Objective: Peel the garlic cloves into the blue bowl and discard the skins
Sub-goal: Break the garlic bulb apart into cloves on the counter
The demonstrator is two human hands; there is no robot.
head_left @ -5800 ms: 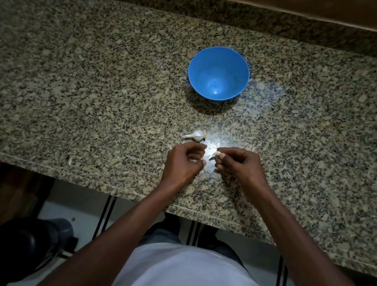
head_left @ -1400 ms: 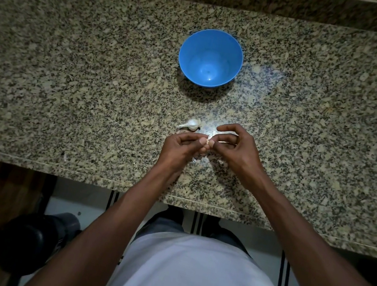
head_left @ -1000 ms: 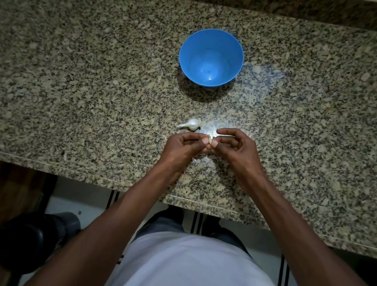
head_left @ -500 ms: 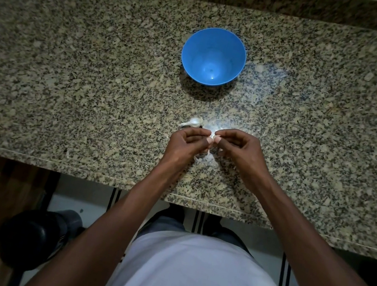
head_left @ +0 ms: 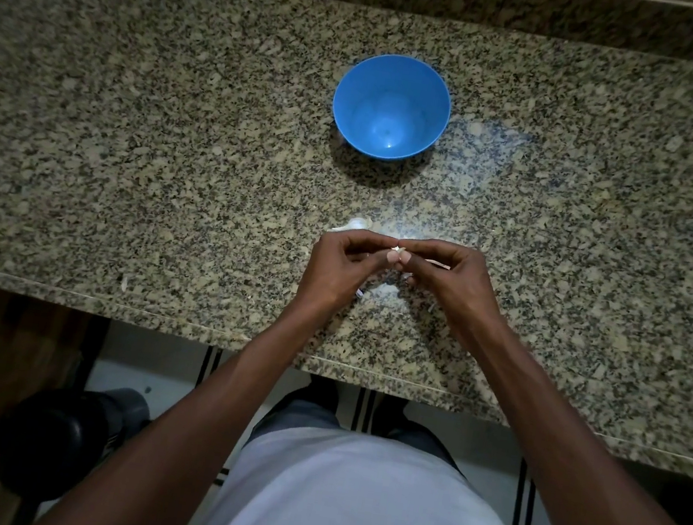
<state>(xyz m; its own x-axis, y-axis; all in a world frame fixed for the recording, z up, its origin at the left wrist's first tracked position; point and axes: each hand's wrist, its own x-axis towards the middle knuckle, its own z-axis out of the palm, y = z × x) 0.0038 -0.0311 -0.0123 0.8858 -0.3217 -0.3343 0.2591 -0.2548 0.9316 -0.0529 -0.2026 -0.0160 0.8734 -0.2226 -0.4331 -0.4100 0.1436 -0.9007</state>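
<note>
A garlic clove [head_left: 396, 251] is still pinched between the curled fingertips of the left hand [head_left: 341, 268] and right hand [head_left: 449, 282], near the surface's front edge; little has changed, so peeling is judged unfinished. The blue bowl [head_left: 443, 97] is seen empty.

Counts: 1 round blue plastic bowl [head_left: 391, 107] on the speckled granite desk [head_left: 132, 118]. 2 garlic pieces in view: 1 small pale clove [head_left: 397, 250] pinched between both hands, 1 white papery-skinned clove [head_left: 355, 224] lying on the desk just beyond them. 2 hands: left hand [head_left: 341, 268], right hand [head_left: 446, 277]. 1 dark round bin [head_left: 57, 439] on the floor.
</note>
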